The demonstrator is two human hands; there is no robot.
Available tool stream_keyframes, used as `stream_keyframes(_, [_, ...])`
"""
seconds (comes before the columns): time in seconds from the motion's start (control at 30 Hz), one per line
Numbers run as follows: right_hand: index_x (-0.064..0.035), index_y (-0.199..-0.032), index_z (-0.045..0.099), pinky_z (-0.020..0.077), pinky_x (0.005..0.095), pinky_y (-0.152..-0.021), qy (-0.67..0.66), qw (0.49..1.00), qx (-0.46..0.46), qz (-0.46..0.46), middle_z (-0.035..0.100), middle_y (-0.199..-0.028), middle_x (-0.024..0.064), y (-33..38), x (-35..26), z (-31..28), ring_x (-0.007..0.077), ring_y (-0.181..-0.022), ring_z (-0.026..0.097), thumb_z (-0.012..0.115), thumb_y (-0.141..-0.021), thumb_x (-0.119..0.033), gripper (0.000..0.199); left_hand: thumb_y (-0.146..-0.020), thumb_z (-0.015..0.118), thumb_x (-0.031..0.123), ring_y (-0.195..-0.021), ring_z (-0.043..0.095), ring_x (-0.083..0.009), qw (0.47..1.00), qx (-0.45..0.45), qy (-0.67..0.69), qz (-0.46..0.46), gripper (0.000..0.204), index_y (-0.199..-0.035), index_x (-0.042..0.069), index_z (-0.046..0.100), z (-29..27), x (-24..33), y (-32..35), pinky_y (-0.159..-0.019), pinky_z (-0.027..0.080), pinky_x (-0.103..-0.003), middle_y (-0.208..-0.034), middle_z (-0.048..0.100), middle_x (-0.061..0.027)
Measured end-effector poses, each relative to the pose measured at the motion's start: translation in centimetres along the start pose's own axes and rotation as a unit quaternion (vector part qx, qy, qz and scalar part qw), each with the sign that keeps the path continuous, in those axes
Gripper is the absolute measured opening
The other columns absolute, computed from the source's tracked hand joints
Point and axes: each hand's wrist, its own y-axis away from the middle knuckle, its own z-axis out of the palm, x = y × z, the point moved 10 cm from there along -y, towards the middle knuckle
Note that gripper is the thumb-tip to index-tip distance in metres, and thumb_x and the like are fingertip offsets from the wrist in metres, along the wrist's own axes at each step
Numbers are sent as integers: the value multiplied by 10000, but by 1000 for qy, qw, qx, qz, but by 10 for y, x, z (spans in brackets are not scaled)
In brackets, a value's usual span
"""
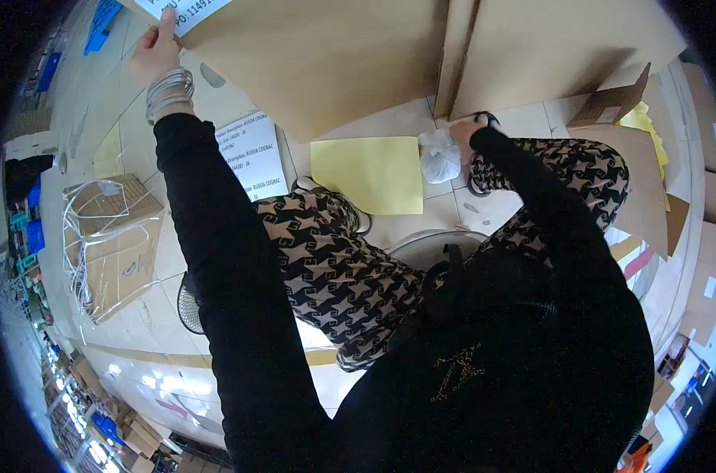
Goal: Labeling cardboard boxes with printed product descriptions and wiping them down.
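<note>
At the upper left, my left hand [156, 55] is closed on the edge of a large brown carton [318, 59], one digit lying on the white printed label [196, 12] at its corner. My right hand [464, 135] is low, in front of a second brown cardboard panel [531, 59]. Its fingers are closed at the side of a crumpled white plastic bag [438, 160] and partly hidden. Left of the bag, a yellow sheet [370, 177] lies on the floor between my feet. A white sheet of printed labels [253, 158] lies beside my left forearm.
A low round stool [433, 246] shows between my legs. On the left, a flattened carton [121, 264] lies among white straps [76, 256]. An open carton [630, 169] with yellow paper stands by my right knee. More boxes [701, 299] line the right side.
</note>
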Motion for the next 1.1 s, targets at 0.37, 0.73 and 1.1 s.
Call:
stream_keyframes(0.37, [-85,-1188,425,464,426,-803,-230,942,217,112,586,-996,186,31,-11,-53,346,-925,568,714,-585,-287,698,-764,628,408,-606,565,-231,981,95,-127,109,461,-823,-49,625,-2,38,27,-614,453,-348,-687,615,-146])
stream_keyframes(0.73, [-21,-1118,443,472,282,-731,-422,493,739,-182,568,-930,87,307,-48,-367,160,-867,559,730,-608,-50,586,-787,622,277,-846,528,-323,944,213,-160,193,402,-1096,45,510,-2,122,88,-770,407,-400,-947,553,-186])
stream_keyframes(1.1, [-29,-1346,171,295,376,-994,-328,541,717,-293,289,-1322,149,244,-82,-392,284,-1204,328,855,-479,-234,1123,-773,661,207,-783,590,-148,894,-137,405,-134,525,-1203,32,416,126,78,116,-529,520,-270,-987,545,-76])
